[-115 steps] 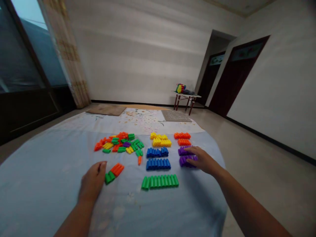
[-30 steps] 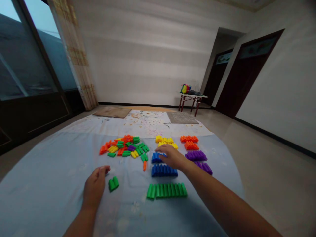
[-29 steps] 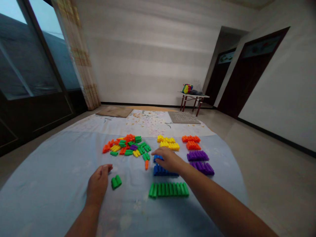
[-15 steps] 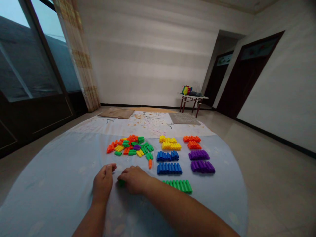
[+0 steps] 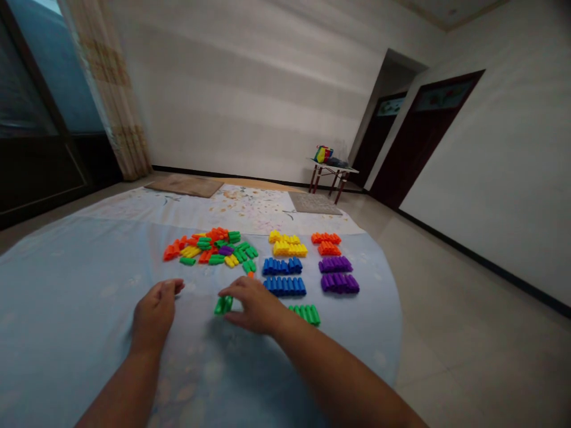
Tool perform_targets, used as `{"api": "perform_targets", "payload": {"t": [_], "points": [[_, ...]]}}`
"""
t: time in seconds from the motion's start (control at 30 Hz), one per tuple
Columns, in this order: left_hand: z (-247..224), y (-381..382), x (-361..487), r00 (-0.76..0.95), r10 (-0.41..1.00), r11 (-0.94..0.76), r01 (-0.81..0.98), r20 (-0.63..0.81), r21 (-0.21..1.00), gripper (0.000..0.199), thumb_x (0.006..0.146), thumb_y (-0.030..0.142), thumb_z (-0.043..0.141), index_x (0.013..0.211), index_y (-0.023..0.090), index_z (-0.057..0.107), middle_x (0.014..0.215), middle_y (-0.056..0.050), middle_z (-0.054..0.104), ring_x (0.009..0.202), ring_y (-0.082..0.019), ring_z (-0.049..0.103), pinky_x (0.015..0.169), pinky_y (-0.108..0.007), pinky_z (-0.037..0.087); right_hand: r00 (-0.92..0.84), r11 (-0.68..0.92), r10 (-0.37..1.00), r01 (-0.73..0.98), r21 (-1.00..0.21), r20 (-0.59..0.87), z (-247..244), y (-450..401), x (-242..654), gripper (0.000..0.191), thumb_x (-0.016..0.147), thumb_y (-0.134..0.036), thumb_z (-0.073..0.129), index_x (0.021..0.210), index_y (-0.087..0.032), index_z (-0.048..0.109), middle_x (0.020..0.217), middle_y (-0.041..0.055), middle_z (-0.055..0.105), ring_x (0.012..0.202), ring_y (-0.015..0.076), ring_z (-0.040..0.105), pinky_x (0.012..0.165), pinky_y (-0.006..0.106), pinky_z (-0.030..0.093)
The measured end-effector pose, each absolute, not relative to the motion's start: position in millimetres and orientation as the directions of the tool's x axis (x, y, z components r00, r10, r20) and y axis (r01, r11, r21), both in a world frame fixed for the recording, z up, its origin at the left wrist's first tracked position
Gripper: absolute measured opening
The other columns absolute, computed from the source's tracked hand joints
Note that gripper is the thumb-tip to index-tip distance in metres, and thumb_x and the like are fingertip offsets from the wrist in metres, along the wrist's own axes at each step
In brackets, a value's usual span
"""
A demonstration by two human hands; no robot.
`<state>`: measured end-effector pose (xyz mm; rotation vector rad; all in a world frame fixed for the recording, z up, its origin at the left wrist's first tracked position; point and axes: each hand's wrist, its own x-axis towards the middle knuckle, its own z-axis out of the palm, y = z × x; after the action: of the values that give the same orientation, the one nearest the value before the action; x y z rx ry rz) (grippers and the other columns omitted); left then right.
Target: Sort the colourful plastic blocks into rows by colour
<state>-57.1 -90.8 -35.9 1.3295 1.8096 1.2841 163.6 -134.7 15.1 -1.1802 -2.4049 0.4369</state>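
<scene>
My right hand (image 5: 252, 303) is closed on a green plastic building block (image 5: 223, 305) of joined tubes, thumb and fingertips at its edges, just above the cloth. On the left, my left hand (image 5: 154, 309) rests on its side with loosely curled fingers and nothing visible in it. Just right of my right hand, partly covered by the forearm, lies a row of green blocks (image 5: 306, 314). Behind it are rows of blue blocks (image 5: 284, 286), yellow blocks (image 5: 289, 248), purple blocks (image 5: 339, 283) and orange blocks (image 5: 329, 248). A mixed pile of blocks (image 5: 209, 246) lies beyond my hands.
The round table (image 5: 98, 255) has a pale blue cloth, with a flowered white part at the far side. Brown mats (image 5: 185, 185) lie at its far edge. A small side table (image 5: 334, 169) with a colourful bag (image 5: 323, 154) stands by the wall.
My right hand has moved to the right across the cloth with the green block. My left hand stays nearly where it was. The camera view has turned right and tilted a little.
</scene>
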Motion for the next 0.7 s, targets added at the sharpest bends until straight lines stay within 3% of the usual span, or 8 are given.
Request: {"api": "perform_targets", "payload": {"t": [0.2, 0.47, 0.7], "points": [[-33, -92, -54, -0.391, 0.915, 0.067, 0.382, 0.095, 0.922, 0.040, 0.074, 0.045, 0.039, 0.087, 0.016, 0.063, 0.088, -0.007, 0.067, 0.087, -0.021, 0.060, 0.090, -0.037, 0.045, -0.356, 0.443, 0.896, 0.730, -0.520, 0.265, 29, -151, 253, 0.043, 0.072, -0.016, 0.068, 0.114, -0.020, 0.059, 0.107, 0.0075, 0.059, 0.100, 0.0199, 0.054, 0.092, 0.037, 0.041], [-28, -96, -52, -0.388, 0.916, 0.061, 0.381, 0.100, 0.923, 0.037, 0.074, 0.042, 0.040, 0.086, 0.015, 0.063, 0.087, -0.006, 0.066, 0.086, -0.019, 0.059, 0.089, -0.034, 0.045, -0.424, 0.416, 0.898, 0.729, -0.543, 0.118, 13, -173, 247, 0.046, 0.072, -0.024, 0.070, 0.116, -0.020, 0.060, 0.111, 0.0080, 0.060, 0.104, 0.0211, 0.055, 0.093, 0.034, 0.041], [-31, -95, -54, -0.380, 0.919, 0.050, 0.376, 0.104, 0.925, 0.036, 0.074, 0.042, 0.041, 0.087, 0.015, 0.062, 0.085, -0.005, 0.066, 0.086, -0.019, 0.060, 0.090, -0.036, 0.045, -0.460, 0.426, 0.886, 0.761, -0.489, 0.056, 11, -172, 234, 0.052, 0.070, -0.026, 0.072, 0.120, -0.018, 0.059, 0.117, 0.0111, 0.058, 0.111, 0.0246, 0.052, 0.097, 0.037, 0.037]]}}
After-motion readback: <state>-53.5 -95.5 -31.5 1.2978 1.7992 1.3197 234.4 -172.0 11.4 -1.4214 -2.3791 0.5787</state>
